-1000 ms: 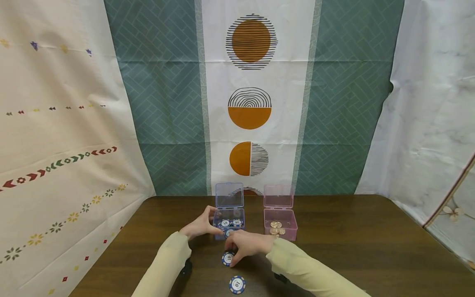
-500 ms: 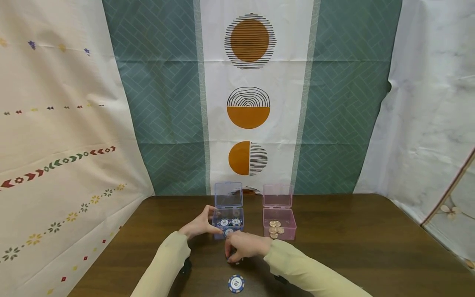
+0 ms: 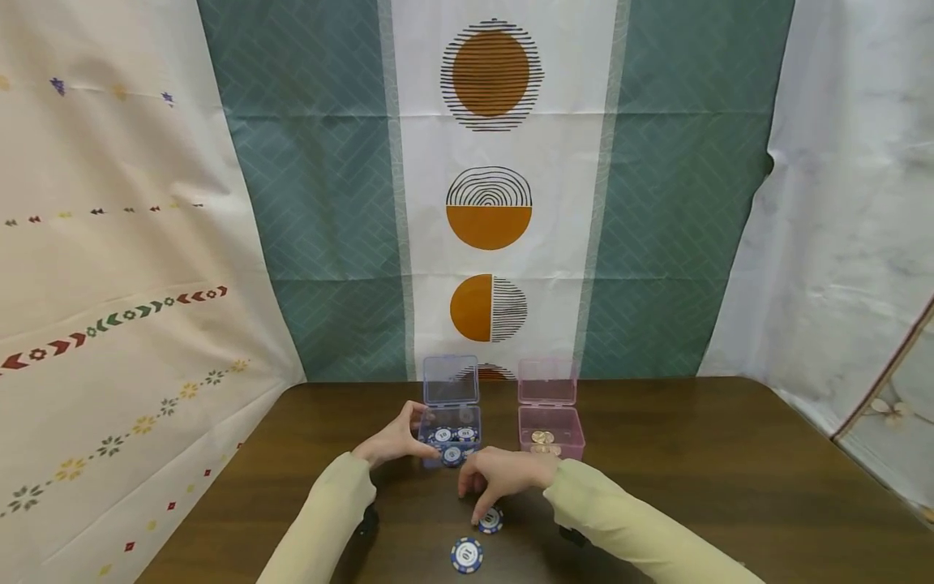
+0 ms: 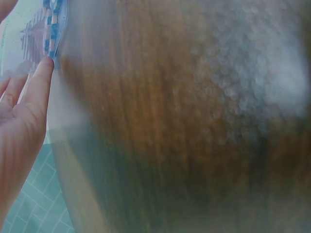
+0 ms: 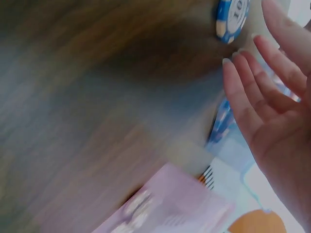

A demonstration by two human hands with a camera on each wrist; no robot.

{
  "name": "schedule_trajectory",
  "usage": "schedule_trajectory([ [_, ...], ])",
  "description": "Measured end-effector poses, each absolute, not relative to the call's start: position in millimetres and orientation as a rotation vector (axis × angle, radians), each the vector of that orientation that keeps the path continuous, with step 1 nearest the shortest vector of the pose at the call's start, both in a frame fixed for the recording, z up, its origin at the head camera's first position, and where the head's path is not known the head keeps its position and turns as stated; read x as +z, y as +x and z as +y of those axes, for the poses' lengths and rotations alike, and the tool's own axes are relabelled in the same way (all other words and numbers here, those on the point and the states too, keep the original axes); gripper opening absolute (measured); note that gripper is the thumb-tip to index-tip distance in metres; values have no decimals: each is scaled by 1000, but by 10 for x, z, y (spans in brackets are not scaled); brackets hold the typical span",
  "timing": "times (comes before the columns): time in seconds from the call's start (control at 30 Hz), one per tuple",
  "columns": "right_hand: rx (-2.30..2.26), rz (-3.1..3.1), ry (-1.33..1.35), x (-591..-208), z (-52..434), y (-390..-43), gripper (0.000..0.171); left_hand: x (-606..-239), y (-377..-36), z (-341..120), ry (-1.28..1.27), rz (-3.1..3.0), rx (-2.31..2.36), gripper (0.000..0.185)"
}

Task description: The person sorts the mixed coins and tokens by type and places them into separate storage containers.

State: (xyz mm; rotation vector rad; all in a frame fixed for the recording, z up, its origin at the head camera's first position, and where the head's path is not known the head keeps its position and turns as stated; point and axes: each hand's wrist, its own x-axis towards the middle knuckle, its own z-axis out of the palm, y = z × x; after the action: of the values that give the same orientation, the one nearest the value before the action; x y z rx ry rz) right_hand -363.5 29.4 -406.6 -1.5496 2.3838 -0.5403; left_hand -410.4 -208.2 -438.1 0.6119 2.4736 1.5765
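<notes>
A dark wooden desk (image 3: 693, 470) stands before hanging cloths: a green and white one with orange circles (image 3: 490, 203) at the back, a cream patterned one (image 3: 109, 284) to the left and a pale one (image 3: 854, 203) to the right. At the far middle of the desk stand two small clear boxes with their lids up. The blue box (image 3: 452, 438) holds several blue and white chips; the pink box (image 3: 550, 434), just beside it on the right, holds a few copper coins (image 3: 543, 439).

The left hand (image 3: 394, 442) grips the left side of the blue box, thumb and fingers (image 4: 41, 80) curled against its wall. The right hand (image 3: 499, 478) hovers over the desk in front of the boxes, its fingers (image 5: 243, 92) loosely spread and pointing down, holding nothing; the fingertips touch or nearly touch a blue chip (image 3: 490, 520) lying flat on the desk. A second blue chip (image 3: 466, 555) lies just nearer the person, close to the first but apart from it.
</notes>
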Motion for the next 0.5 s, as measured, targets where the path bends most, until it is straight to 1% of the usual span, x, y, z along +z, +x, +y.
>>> schedule_trajectory([
  [0.1, -540, 2360, -1522, -4062, 394, -3627, 32, -4381, -4100, -2086, 603, 2489, 1563, 73],
  [0.2, -536, 2361, -1518, -4074, 465, -3601, 34, -4383, -4097, -2089, 603, 2491, 1559, 74],
  [0.5, -484, 2407, -1627, -4124, 522, -3534, 28, -4379, -4097, -2096, 578, 2506, 1564, 77],
])
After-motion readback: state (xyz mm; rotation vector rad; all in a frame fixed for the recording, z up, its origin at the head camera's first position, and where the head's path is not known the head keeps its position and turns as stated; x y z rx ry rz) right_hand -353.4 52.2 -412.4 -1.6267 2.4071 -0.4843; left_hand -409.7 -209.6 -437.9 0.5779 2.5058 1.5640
